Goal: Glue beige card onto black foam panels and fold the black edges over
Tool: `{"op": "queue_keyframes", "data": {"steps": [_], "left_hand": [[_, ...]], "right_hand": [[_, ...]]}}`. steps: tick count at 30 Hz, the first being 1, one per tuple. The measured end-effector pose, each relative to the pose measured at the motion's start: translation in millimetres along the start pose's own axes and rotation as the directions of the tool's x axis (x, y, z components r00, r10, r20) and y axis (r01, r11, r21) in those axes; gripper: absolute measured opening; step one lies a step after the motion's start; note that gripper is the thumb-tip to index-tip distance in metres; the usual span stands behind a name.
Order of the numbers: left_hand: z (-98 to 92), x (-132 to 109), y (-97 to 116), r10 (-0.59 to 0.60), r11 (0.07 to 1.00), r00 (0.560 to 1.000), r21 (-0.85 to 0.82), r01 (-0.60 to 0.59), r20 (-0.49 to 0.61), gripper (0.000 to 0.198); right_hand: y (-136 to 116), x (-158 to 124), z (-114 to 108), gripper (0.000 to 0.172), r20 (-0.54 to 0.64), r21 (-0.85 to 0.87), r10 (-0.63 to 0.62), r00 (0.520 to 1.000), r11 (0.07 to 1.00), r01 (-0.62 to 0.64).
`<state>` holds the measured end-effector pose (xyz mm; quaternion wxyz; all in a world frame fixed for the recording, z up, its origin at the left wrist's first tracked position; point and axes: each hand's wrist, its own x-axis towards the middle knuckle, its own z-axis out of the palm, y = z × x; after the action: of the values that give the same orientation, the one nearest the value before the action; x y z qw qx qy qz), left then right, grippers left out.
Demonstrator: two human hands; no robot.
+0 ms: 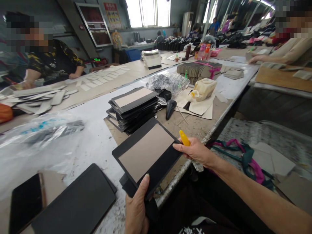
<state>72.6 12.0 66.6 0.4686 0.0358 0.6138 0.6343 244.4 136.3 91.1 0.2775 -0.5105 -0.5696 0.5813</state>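
The left hand (137, 208) grips the near corner of a black panel with a beige patch (148, 149), thumb on top; the right hand (195, 151) pinches its right edge, its fingers also wrapped around a yellow-handled tool (184, 138). The panel is held above the edge of the table (94, 143), before a stack of similar panels (134, 100). Beyond, a cloudy jug (206, 87) with a yellow cap lies on cream sheets (202, 109); its contents cannot be made out. A clear plastic bag (48, 130) at left shows dark pieces, whether inside or beneath is unclear.
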Motion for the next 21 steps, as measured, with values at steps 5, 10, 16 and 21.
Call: {"op": "queue_keyframes", "data": {"steps": [5,10,16,21], "left_hand": [[1.4,2,-4,0.04,0.999,0.999,0.017,-0.04,0.01,0.054],[0.2,8,-12,-0.007,1.0,0.999,-0.028,0.008,0.035,0.048],[0.3,14,-20,-0.023,0.998,0.999,-0.052,0.025,0.043,0.044],[2.1,15,-21,-0.004,0.999,0.999,-0.039,0.006,0.047,0.041]], "right_hand": [[6,0,-1,0.031,-0.07,-0.462,-0.395,0.916,0.827,0.321],[27,10,5,0.025,0.013,-0.633,-0.421,0.907,0.699,0.333],[45,22,12,0.021,0.076,-0.779,-0.386,0.92,0.552,0.296],[41,24,18,0.03,0.215,-0.861,-0.249,0.944,0.407,0.304]]}}
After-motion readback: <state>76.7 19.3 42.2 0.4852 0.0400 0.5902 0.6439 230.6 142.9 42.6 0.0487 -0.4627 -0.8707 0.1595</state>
